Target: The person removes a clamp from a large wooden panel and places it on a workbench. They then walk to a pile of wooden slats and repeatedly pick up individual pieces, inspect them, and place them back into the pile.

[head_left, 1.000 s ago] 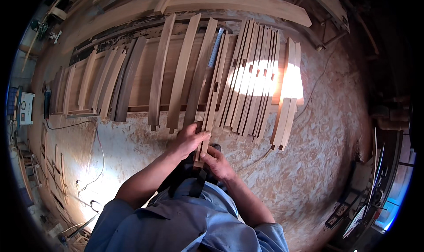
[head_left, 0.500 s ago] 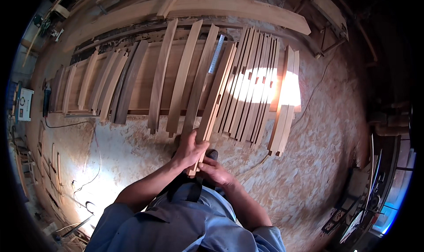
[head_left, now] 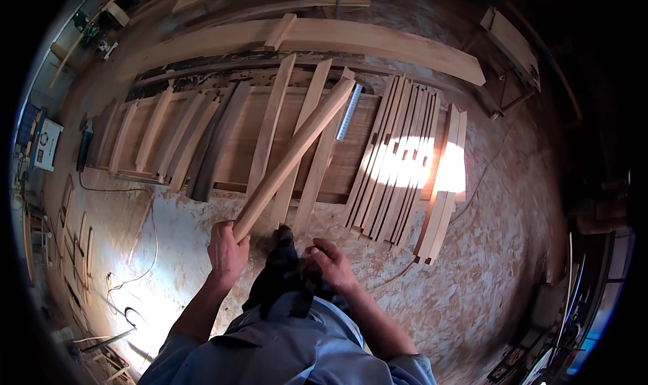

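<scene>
Long, pale brown, square-edged wooden bar [head_left: 295, 157]: slanting from near left to far right, it is crossing above three pale, flat wooden strips [head_left: 273, 115]; from my remote view I am not managing to tell whether it is touching them.
Bare left hand [head_left: 228, 253]: wrapping around the bar's near end, it is clamping the wood between fingers and palm.
Bare right hand [head_left: 331, 263]: hanging apart from the bar, it is curling its fingers; I am failing to make out whether they are pinching anything.
Far end of bar: lying beyond both hands, it is ending just beside a narrow, bluish-white ruler [head_left: 348, 111].
Broad brown wooden panel [head_left: 244, 142]: bearing the strips, it is stretching out beneath the bar.
Bundle of narrow, slotted, pale wooden strips [head_left: 397, 162]: lying side by side, it is catching a bright patch of light to the bar's right.
Handling: I am judging the bar to be stiff, fairly light and not slippery, with corners at risk of denting; held at one end, its length is probably loading the wrist.
Best hold: I am favouring the middle for balance, or two spread hands for steering.
</scene>
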A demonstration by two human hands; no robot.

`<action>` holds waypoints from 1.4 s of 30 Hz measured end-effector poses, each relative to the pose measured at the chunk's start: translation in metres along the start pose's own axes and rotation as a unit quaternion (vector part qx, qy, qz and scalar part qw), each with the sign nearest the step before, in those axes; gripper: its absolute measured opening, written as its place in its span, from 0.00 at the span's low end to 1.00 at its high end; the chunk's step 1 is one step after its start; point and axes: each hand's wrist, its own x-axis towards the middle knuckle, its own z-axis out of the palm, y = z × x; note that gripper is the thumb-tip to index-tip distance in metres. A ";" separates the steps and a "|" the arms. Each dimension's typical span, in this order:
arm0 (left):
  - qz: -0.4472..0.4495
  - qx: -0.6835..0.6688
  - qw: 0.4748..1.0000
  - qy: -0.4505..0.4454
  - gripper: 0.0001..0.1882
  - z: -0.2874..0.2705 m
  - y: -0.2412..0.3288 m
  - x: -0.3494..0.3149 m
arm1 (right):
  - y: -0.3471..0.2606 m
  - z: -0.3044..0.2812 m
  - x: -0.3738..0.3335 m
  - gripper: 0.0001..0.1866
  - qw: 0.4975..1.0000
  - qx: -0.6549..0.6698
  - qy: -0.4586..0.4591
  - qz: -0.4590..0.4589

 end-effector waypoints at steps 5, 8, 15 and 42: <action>0.023 0.024 0.998 0.053 0.25 0.003 -0.030 -0.011 | -0.003 0.015 0.007 0.22 0.999 -0.009 0.047 -0.026; -0.010 0.013 0.999 0.039 0.26 0.003 -0.038 -0.012 | 0.000 0.018 0.013 0.22 0.997 -0.012 0.077 -0.017; -0.106 -0.116 0.987 -0.020 0.27 -0.004 -0.052 -0.007 | -0.006 0.027 0.026 0.25 0.971 -0.157 0.155 -0.095; -0.254 -0.569 0.739 -0.257 0.18 -0.013 -0.030 0.052 | -0.007 0.028 0.068 0.23 0.955 0.288 0.055 0.045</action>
